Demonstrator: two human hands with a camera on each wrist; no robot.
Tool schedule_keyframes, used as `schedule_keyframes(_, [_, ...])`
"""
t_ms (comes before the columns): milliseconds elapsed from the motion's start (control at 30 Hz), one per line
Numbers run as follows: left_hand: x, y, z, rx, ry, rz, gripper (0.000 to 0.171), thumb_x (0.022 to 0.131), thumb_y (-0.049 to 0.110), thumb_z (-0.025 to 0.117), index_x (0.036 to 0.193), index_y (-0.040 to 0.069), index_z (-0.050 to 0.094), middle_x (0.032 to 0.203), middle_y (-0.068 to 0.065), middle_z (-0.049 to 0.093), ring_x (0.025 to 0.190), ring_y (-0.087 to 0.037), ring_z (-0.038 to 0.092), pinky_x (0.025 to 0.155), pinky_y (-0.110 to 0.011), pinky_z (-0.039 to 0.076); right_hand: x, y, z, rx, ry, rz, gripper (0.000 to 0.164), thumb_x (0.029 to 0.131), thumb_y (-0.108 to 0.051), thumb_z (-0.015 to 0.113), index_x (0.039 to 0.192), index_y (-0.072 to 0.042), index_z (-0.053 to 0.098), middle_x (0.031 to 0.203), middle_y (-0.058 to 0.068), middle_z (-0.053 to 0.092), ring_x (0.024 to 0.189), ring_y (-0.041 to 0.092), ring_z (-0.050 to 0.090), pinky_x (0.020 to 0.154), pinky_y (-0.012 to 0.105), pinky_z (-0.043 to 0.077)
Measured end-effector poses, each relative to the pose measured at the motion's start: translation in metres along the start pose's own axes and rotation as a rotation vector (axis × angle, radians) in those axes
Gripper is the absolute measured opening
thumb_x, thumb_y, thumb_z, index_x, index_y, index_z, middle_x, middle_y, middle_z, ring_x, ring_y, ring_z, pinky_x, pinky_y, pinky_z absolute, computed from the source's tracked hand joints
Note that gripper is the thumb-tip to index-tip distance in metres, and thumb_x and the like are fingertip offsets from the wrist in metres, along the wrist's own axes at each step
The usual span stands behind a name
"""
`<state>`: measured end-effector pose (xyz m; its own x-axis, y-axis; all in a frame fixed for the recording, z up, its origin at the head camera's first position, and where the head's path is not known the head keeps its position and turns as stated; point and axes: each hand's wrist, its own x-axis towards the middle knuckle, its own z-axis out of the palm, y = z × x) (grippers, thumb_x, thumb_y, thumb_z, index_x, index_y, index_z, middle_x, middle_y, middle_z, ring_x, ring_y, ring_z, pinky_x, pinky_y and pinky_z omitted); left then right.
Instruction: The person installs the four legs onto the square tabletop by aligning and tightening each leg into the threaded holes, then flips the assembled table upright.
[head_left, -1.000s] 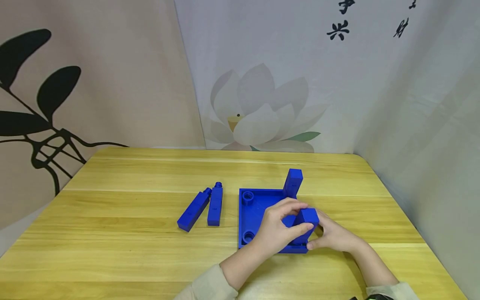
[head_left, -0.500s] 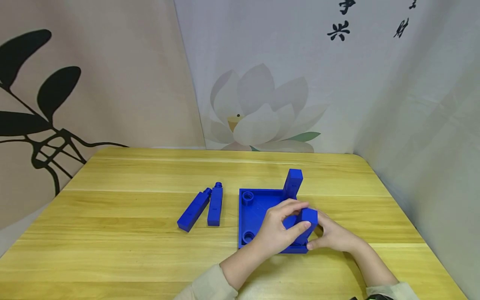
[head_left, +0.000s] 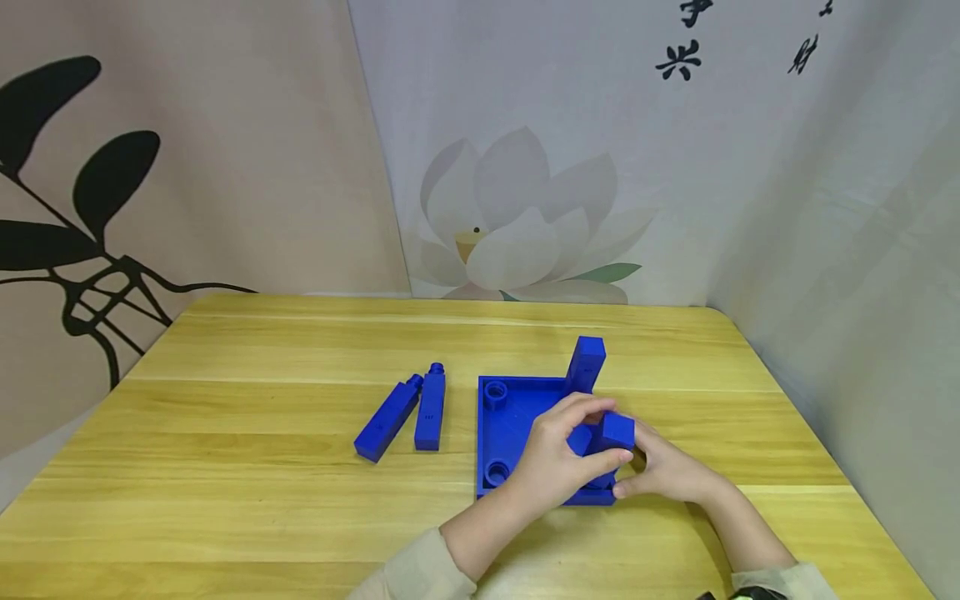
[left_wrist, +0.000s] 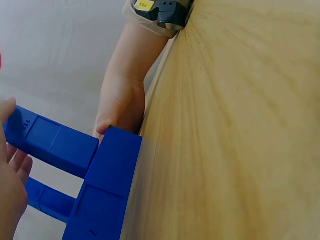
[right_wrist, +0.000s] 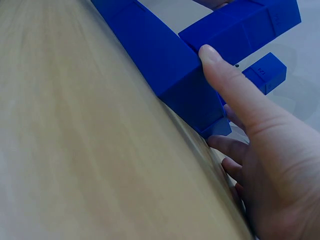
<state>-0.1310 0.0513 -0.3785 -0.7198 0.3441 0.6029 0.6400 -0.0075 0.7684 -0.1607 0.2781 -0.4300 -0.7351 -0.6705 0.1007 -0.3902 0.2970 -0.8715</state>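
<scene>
A shallow blue square base (head_left: 517,429) lies on the table, walls up, with round threaded-looking sockets (head_left: 496,395) at its two left corners. My left hand (head_left: 551,454) pinches the upper part of a square blue post (head_left: 618,431) standing at the near right corner, thumb in front and fingers behind. The right hand (head_left: 663,475) grips the base's near right corner; in the right wrist view its thumb (right_wrist: 225,75) lies on the rim and the fingers curl underneath the outer wall. A second post (head_left: 587,364) stands upright in the far right corner. The held post's foot is mostly hidden in the head view.
Two more blue posts (head_left: 388,418) (head_left: 430,408) with narrow round ends lie left of the base, nearly touching at those ends. The wooden table (head_left: 225,467) meets printed curtains (head_left: 555,167) at the back and right.
The held post has turned slightly between the left fingers, its top face now at a different angle. Base, right hand and loose posts stay in place.
</scene>
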Motion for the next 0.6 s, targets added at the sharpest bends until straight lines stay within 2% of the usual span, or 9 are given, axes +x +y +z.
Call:
schedule_keyframes(167, [0.000,0.002,0.001,0.047,0.033,-0.019,0.049,0.077,0.016,0.081,0.122,0.008,0.062,0.112,-0.001,0.061,0.101,-0.008,0.056,0.088,-0.026,0.049,0.000,0.001,0.000,0.009,-0.011,0.007,0.085,0.077,-0.011,0.081,0.147,-0.020,0.034,0.144,0.008,0.037,0.129,0.020,0.036,0.104,0.025,0.030])
schedule_keyframes(333, [0.000,0.004,0.001,0.032,0.058,-0.077,0.047,0.074,0.013,0.083,0.117,0.009,0.065,0.108,0.000,0.062,0.097,-0.015,0.058,0.085,-0.029,0.050,0.000,0.000,0.000,0.080,-0.027,0.013,0.085,0.078,-0.007,0.079,0.148,-0.017,0.031,0.145,0.013,0.034,0.130,0.020,0.036,0.104,0.025,0.033])
schedule_keyframes(467, [0.001,0.009,0.001,0.026,0.062,-0.109,0.044,0.072,0.006,0.083,0.113,0.004,0.066,0.104,-0.005,0.062,0.093,-0.022,0.060,0.083,-0.032,0.052,0.000,0.000,0.001,0.110,-0.025,0.011,0.085,0.078,-0.005,0.079,0.148,-0.013,0.030,0.145,0.015,0.034,0.131,0.019,0.036,0.104,0.023,0.033])
schedule_keyframes(600, [0.004,0.026,-0.003,0.007,0.054,-0.105,0.041,0.073,0.000,0.081,0.111,-0.003,0.065,0.103,-0.013,0.062,0.092,-0.022,0.061,0.082,-0.031,0.052,0.000,0.001,0.001,0.105,-0.027,-0.006,0.085,0.078,-0.004,0.078,0.148,-0.013,0.030,0.146,0.015,0.034,0.132,0.017,0.035,0.105,0.021,0.032])
